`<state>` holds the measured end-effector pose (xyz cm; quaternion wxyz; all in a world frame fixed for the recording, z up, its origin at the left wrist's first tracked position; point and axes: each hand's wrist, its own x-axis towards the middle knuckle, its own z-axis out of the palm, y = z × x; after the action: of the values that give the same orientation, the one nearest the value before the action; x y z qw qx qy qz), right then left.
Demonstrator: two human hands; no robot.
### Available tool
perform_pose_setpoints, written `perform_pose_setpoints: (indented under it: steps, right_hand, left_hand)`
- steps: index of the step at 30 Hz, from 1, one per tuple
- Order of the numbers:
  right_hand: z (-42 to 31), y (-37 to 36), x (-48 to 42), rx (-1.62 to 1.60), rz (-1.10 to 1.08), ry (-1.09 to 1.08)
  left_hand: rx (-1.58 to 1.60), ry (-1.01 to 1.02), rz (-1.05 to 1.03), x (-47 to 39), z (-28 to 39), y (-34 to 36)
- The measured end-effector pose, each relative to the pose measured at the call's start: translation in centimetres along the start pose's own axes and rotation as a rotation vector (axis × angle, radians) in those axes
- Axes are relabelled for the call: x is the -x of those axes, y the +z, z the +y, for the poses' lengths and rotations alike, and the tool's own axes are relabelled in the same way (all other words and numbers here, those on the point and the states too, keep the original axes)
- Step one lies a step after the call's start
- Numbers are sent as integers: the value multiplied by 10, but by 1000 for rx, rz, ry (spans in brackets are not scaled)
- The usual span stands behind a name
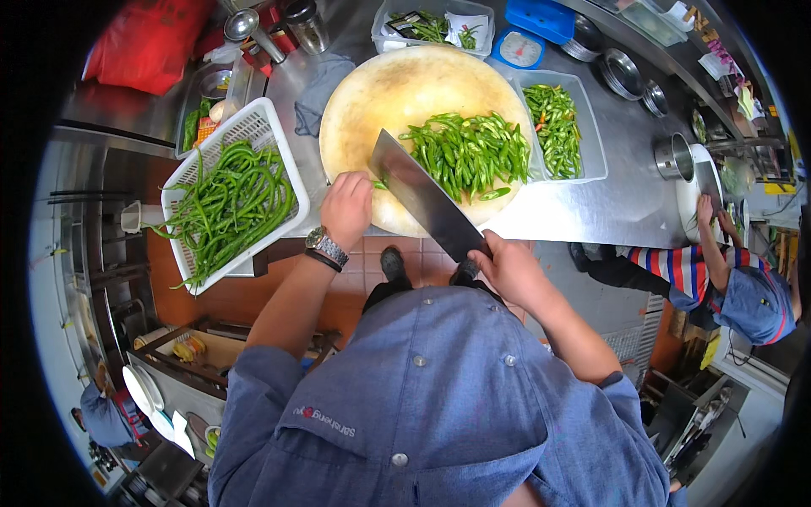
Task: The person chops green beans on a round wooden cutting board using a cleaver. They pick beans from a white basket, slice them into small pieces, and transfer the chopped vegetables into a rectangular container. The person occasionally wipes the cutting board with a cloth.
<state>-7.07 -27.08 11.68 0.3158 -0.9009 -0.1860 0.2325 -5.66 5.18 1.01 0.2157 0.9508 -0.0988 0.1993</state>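
My right hand (514,271) grips the handle of a broad steel cleaver (427,193), whose blade slants across a round chopping block (405,76). At the block's left front edge, my left hand (348,206) has its fingers curled over a green chili pepper (379,185). Only the pepper's tip shows beside the blade; the fingers hide the rest. To the right of the blade lies a heap of slant-cut green chili pieces (466,152). Whole long green chilies (237,196) fill a white plastic basket (279,120) left of the block.
Right of the block, a clear plastic bin (592,149) contains cut chilies (552,127). Behind it are another bin (380,43), a blue kitchen scale (521,48) and stacked metal bowls (621,73). A grey cloth (323,89) lies near the basket. A co-worker (754,285) cuts at far right.
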Motion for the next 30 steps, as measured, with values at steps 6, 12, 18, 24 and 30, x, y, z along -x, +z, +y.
perform_pose_setpoints:
  steps: [6, 12, 18, 24, 30]
  right_hand:
    - [3, -14, 11, 16, 37, 45]
    - [5, -9, 18, 80, -18, 148]
    - [0, -12, 18, 90, -10, 116]
    - [-10, -21, 19, 168, -23, 121]
    - [-20, -37, 34, 260, -73, 105]
  left_hand:
    - [-48, 29, 37, -13, 12, 20]
    - [61, 78, 68, -19, 32, 19]
    - [24, -6, -29, -29, 11, 8]
    - [104, 167, -96, -18, 12, 11]
    - [51, 172, -74, -16, 17, 14]
